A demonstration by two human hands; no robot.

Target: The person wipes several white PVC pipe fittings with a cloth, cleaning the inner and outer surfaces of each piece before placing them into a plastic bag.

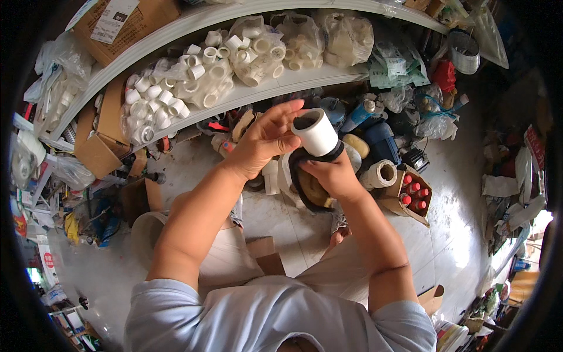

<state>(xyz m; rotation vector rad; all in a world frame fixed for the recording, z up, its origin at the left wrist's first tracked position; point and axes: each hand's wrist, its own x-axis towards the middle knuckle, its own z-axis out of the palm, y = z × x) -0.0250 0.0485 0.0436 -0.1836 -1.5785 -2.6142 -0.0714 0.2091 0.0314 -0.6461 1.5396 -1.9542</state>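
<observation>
My right hand (335, 175) grips a white plastic pipe fitting (317, 134) near its lower end, where a black band runs around it. The fitting is a short tube, tilted, its open mouth facing up with a dark inside. A black-rimmed curved piece (303, 187) with a brownish inside hangs below the same hand; whether it is joined to the fitting cannot be seen. Beside the tube's left edge is my left hand (266, 141), fingers spread and thumb close against the wall. Its fingertips are partly hidden behind the rim.
Bags of white pipe fittings (257, 48) line the shelf (281, 86) ahead. On the floor to the right stand a cardboard box (422, 215) of red-capped bottles, a thick pale roll (378, 174) and a blue case (383, 143). A bucket (145, 237) is by my left leg.
</observation>
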